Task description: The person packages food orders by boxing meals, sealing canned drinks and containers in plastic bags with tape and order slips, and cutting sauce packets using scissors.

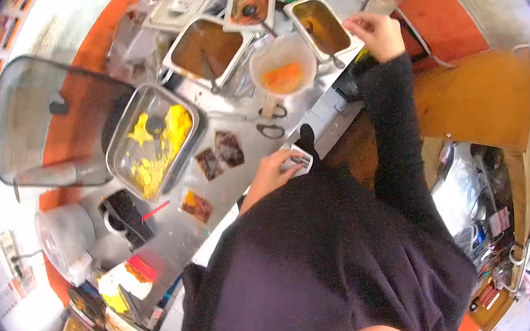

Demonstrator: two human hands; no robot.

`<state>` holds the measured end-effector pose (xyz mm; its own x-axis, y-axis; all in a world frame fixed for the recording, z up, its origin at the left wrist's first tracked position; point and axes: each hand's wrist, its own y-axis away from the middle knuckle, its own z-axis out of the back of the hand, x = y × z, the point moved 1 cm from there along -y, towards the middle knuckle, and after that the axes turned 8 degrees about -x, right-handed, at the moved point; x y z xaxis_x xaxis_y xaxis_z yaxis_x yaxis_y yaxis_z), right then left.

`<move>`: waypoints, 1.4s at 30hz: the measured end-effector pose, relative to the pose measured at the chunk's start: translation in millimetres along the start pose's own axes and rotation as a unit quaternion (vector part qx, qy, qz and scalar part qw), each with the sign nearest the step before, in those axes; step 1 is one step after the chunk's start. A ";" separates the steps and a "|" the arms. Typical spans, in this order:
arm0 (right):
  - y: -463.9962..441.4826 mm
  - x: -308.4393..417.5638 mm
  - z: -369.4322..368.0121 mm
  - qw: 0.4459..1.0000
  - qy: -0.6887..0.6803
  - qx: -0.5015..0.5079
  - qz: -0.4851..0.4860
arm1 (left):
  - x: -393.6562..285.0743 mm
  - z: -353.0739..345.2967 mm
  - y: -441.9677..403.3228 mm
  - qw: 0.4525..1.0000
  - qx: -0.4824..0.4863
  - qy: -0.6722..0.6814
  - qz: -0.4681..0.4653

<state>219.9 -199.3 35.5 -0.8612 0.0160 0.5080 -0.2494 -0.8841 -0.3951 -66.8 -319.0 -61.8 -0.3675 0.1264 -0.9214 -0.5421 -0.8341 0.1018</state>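
Near the front edge of the metal table, my left hand (271, 177) is closed round a small white object (300, 159) with dark markings, perhaps a packet or box. My right hand (379, 35) is raised at the upper right, beside a metal container of yellow-brown sauce (322, 27). Its thumb and fingertips are bent together; what they hold, if anything, is too blurred to tell. Between the hands lie black-handled scissors (271, 130). A translucent tub with orange contents (284, 77) stands behind them.
Metal containers hold brown sauce (206, 47) and reddish food (249, 5). A glass-lidded tray of yellow food (167, 135) stands left, near small dark packets (228, 148). A wooden cabinet (480, 97) is at the right; a white round appliance (68, 238) at the left.
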 end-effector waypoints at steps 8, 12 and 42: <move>-153.9 -261.2 -58.1 0.981 0.075 0.000 -0.178 | -14.7 -51.7 -66.4 0.996 -0.004 0.056 0.077; -220.6 -336.4 -115.1 0.928 0.351 0.087 -0.087 | -43.2 -94.4 -124.0 0.993 0.010 0.053 0.102; -161.1 -306.5 -50.9 0.747 -0.523 0.155 -0.380 | -83.8 -136.9 -182.3 0.968 -0.184 0.057 0.158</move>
<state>501.5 -38.0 -95.5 0.3348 0.3381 0.8795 -0.2368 -0.8732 0.4259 166.3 -251.0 -54.5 -0.3745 -0.2095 -0.9032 -0.1021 -0.9589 0.2648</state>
